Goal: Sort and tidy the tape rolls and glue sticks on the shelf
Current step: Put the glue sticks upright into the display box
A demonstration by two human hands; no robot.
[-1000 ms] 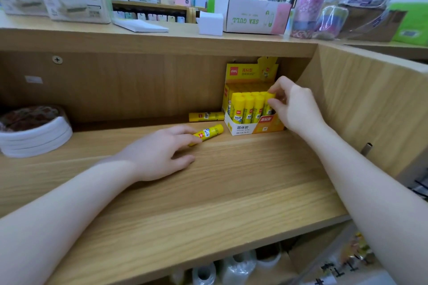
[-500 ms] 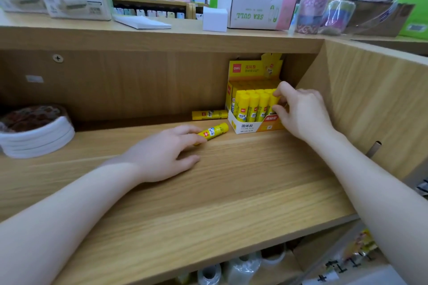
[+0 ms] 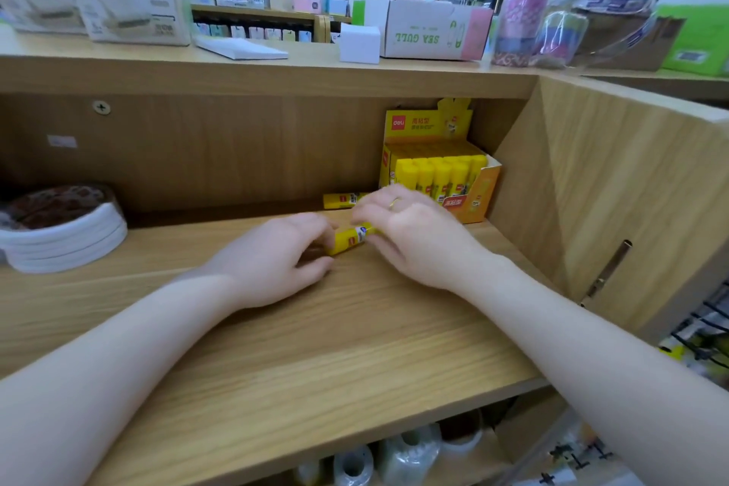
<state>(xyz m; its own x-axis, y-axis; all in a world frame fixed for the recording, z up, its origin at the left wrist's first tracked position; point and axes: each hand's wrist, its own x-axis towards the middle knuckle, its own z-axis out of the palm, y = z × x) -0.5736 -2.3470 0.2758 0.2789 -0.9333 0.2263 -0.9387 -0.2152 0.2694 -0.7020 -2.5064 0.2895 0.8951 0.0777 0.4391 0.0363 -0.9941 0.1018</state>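
Note:
A yellow glue stick [image 3: 349, 239] lies on the wooden shelf [image 3: 315, 347], held between both hands. My left hand [image 3: 276, 260] grips its near end with curled fingers. My right hand [image 3: 410, 233] pinches its far end. Behind them a yellow display box [image 3: 479, 193] stands in the back right corner with a row of upright glue sticks [image 3: 438, 174] inside. A second loose glue stick [image 3: 341, 200] lies against the back wall, partly hidden by my right hand. A stack of white tape rolls [image 3: 63, 237] sits at the far left.
The shelf's right wall [image 3: 611, 189] closes in beside the box. The counter top above carries boxes, a notepad [image 3: 240, 48] and wrapped coloured rolls [image 3: 524, 24]. Clear wrapped tape rolls [image 3: 378, 458] lie on the lower shelf.
My right hand left the glue sticks in the box and came down left to the loose glue stick. My left hand closed its fingers round that stick.

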